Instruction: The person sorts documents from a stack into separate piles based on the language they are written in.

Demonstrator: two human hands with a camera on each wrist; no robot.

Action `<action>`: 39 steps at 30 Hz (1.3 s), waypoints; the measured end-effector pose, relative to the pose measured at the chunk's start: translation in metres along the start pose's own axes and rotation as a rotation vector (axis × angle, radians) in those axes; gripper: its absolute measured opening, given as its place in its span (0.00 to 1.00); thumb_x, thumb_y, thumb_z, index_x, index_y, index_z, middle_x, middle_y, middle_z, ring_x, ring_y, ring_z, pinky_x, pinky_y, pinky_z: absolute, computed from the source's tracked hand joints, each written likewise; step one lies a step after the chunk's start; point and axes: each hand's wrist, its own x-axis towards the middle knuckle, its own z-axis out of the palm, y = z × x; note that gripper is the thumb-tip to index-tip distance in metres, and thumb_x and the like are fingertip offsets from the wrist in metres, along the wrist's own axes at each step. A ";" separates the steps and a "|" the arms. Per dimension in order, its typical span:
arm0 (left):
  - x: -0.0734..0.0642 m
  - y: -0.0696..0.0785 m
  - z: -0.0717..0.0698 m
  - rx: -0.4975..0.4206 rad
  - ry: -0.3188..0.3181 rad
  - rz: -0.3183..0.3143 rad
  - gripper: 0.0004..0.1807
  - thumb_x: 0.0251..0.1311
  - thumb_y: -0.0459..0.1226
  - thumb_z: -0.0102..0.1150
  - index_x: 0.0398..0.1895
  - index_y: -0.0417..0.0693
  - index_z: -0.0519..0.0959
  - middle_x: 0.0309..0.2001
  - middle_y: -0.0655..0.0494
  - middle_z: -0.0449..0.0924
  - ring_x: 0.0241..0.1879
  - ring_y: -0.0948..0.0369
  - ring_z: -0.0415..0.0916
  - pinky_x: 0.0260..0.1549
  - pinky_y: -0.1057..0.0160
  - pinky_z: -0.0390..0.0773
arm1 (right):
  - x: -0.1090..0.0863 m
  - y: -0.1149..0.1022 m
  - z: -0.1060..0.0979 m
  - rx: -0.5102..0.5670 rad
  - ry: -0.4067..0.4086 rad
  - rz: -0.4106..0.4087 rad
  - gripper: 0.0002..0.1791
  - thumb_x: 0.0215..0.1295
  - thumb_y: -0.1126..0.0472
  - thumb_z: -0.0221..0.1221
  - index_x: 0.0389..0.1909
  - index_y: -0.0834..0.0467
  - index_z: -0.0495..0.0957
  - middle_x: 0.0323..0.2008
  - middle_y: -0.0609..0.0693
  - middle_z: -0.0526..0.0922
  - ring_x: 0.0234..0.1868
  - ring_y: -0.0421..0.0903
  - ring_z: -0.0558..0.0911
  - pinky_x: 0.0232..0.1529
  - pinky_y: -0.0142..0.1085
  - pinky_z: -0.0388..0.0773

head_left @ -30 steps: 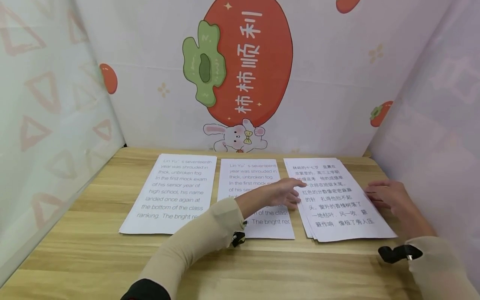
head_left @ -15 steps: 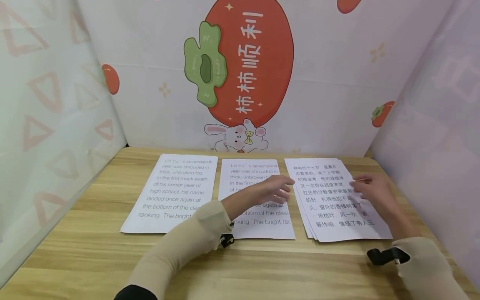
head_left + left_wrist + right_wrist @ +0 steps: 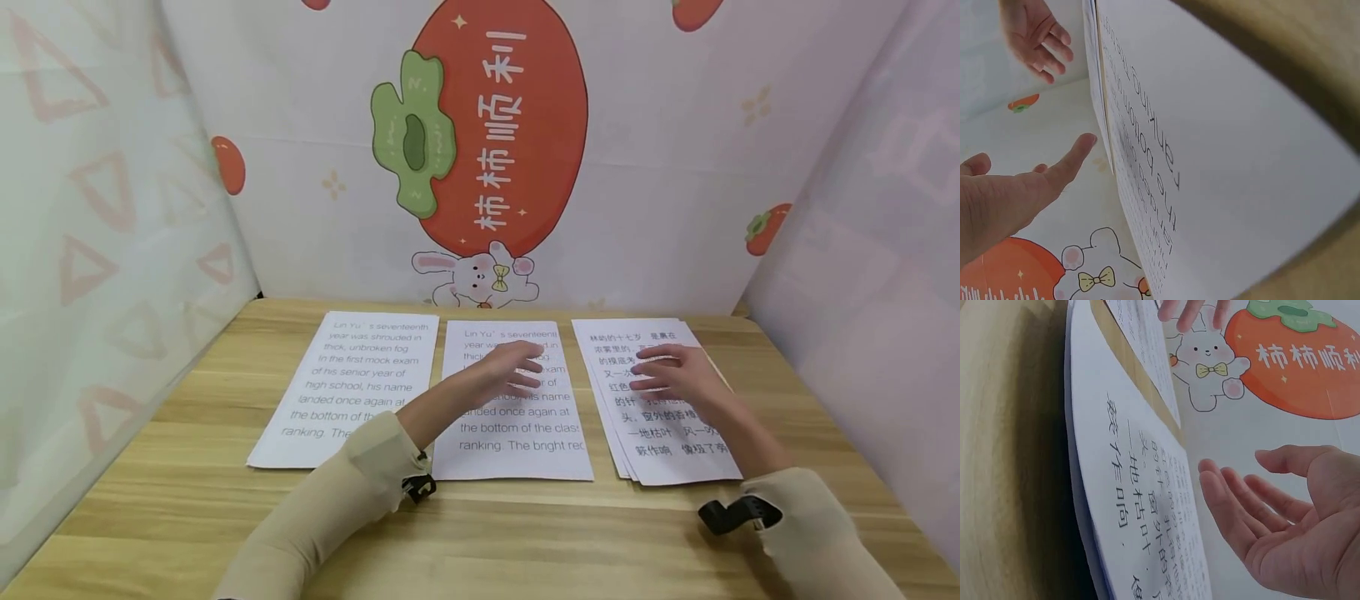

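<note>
Three piles of printed white paper lie side by side on the wooden table [image 3: 495, 542]. My left hand [image 3: 498, 371] hovers over the middle paper stack [image 3: 517, 458], which bears English text; its fingers are loosely bent with nothing between them. Over the right paper stack [image 3: 660, 462], printed in Chinese, is my right hand [image 3: 678, 375], its fingers spread and relaxed. In the right wrist view the right hand [image 3: 1297, 519] shows an empty palm above the Chinese page [image 3: 1147, 487]. The left wrist view has the left hand [image 3: 1022, 194] above the English page [image 3: 1222, 144].
The left paper stack [image 3: 348, 392], also in English, lies beyond the left forearm, which covers its lower right corner. A back cloth [image 3: 660, 233] with a big persimmon and a rabbit rises behind the table, with light side cloths left and right.
Both hands have moved left: the left one from the Chinese stack's edge to over the middle stack, the right one from beside the Chinese stack to over it. The papers stay put.
</note>
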 end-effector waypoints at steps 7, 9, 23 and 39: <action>-0.016 -0.007 -0.021 0.024 0.052 0.025 0.31 0.79 0.49 0.46 0.77 0.42 0.63 0.70 0.35 0.69 0.66 0.42 0.75 0.65 0.47 0.77 | 0.007 -0.006 0.018 0.129 -0.103 0.017 0.27 0.81 0.62 0.50 0.72 0.75 0.62 0.60 0.71 0.80 0.49 0.52 0.90 0.52 0.39 0.87; -0.019 -0.010 -0.026 0.038 0.077 0.030 0.31 0.79 0.48 0.45 0.77 0.41 0.63 0.71 0.35 0.68 0.67 0.41 0.73 0.66 0.47 0.76 | 0.009 -0.008 0.022 0.176 -0.137 0.023 0.27 0.81 0.63 0.49 0.73 0.75 0.61 0.61 0.71 0.79 0.51 0.52 0.89 0.53 0.40 0.86; -0.048 -0.018 -0.050 0.038 0.221 0.025 0.32 0.77 0.46 0.45 0.78 0.40 0.62 0.79 0.40 0.57 0.76 0.38 0.57 0.72 0.43 0.68 | 0.023 -0.012 0.053 0.349 -0.199 0.124 0.27 0.81 0.66 0.48 0.75 0.73 0.59 0.63 0.71 0.78 0.54 0.56 0.87 0.57 0.46 0.85; -0.062 -0.022 -0.080 -0.145 0.263 -0.046 0.33 0.79 0.45 0.40 0.80 0.39 0.56 0.80 0.26 0.39 0.78 0.32 0.47 0.76 0.40 0.60 | 0.026 -0.013 0.053 0.387 -0.222 0.157 0.29 0.80 0.66 0.50 0.75 0.74 0.57 0.62 0.70 0.79 0.53 0.54 0.88 0.57 0.46 0.85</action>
